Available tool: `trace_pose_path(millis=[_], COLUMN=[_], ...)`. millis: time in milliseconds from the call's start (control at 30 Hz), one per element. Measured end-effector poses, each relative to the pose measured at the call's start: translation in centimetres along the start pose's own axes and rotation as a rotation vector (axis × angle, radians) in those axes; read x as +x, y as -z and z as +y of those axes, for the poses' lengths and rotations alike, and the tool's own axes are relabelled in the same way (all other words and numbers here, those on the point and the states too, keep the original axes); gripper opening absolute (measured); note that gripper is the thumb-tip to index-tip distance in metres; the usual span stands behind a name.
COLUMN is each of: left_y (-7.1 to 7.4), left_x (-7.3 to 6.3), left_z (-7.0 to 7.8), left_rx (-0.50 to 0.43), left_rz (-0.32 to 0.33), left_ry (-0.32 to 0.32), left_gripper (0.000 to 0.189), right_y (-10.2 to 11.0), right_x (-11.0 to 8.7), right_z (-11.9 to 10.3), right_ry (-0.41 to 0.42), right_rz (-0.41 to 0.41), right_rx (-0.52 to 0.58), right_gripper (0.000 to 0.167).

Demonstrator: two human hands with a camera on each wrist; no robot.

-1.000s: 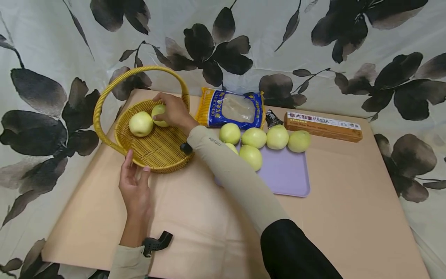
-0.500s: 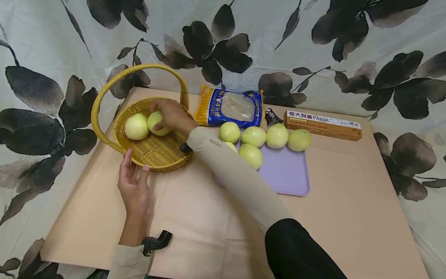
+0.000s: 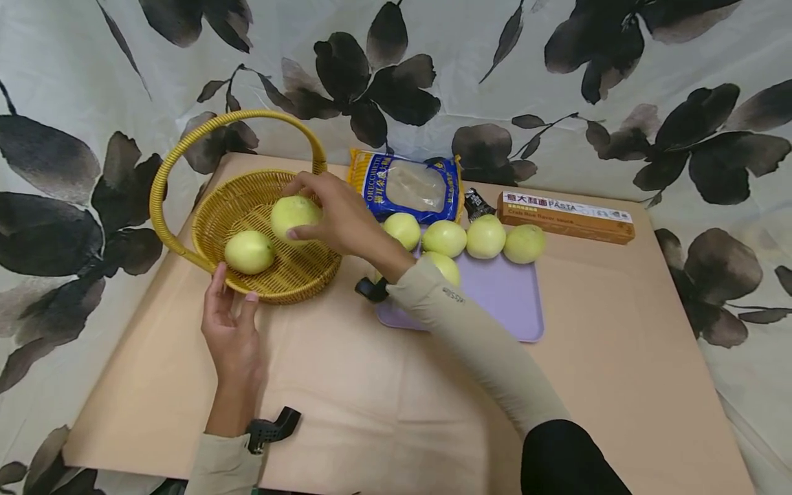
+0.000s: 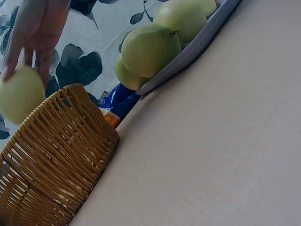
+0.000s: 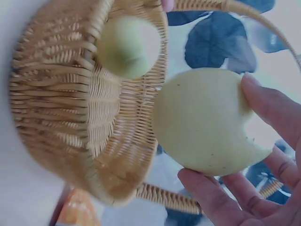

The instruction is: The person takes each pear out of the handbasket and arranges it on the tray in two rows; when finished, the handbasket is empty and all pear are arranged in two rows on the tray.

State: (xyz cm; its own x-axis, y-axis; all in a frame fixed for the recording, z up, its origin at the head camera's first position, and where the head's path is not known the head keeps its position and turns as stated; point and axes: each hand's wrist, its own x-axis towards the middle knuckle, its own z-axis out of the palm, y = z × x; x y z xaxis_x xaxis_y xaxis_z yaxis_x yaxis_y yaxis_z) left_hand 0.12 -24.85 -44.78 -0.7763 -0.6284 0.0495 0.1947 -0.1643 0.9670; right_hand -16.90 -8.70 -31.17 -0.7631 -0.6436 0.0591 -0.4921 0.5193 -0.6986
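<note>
My right hand (image 3: 337, 213) pinches a pale green apple (image 5: 202, 122) between thumb and fingertips. In the head view it overlaps the right part of the yellow woven basket (image 3: 303, 275); the right wrist view shows the apple just beyond the rim. A second apple (image 3: 249, 252) lies on the basket floor, towards the near left side. My left hand (image 3: 232, 337) rests at the basket's near left edge, thumb and forefinger extended against the outside; its other fingers are partly hidden. The basket stands upright, its tall handle (image 3: 247, 115) arching over it.
Several more green apples (image 3: 485, 237) sit on a lilac tray (image 3: 507, 295) right of the basket, partly behind my right sleeve. Along the table's back edge lie a blue and yellow pasta bag (image 3: 411, 185), a small black packet (image 3: 476, 205) and a brown pasta box (image 3: 566, 218).
My right hand has raised its apple from the basket floor and shifted right. The other apple has moved towards the near side. The left hand keeps its place at the rim.
</note>
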Motion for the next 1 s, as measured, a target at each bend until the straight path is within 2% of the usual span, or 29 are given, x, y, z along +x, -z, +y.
trace_pose_path(millis=[233,333,500,733,900,1000], left_y=[0.1,0.0,-0.1,-0.2,-0.3,-0.3], left_x=[0.3,0.3,0.2,0.2,0.1,0.1], left_z=[-0.1,-0.2,-0.3,-0.2,-0.4,-0.4], left_rx=[0.002,-0.011,-0.014,-0.028,-0.043,-0.040], left_rz=[-0.007,-0.014,-0.010,0.007,0.006,-0.005], left_ry=[-0.027,-0.025,-0.025,-0.007,-0.003,-0.007], left_gripper=[0.069,0.070,0.070,0.070,0.069,0.069], right_y=[1.5,2.3,3.9,6.1,7.1,7.3], right_x=[-5.9,-8.3,-12.3,-17.0,-19.7,-20.8], right_z=[2.3,3.5,5.5,8.7,11.5,12.8], right_ry=[0.063,0.046,-0.066,-0.189,-0.260,-0.320], right_rz=[0.164,0.225,0.302,0.401,0.459,0.467], right_rx=[0.133,0.151,0.181,0.127,0.073,0.046], right_gripper=[0.054,0.054,0.055,0.059,0.060,0.060])
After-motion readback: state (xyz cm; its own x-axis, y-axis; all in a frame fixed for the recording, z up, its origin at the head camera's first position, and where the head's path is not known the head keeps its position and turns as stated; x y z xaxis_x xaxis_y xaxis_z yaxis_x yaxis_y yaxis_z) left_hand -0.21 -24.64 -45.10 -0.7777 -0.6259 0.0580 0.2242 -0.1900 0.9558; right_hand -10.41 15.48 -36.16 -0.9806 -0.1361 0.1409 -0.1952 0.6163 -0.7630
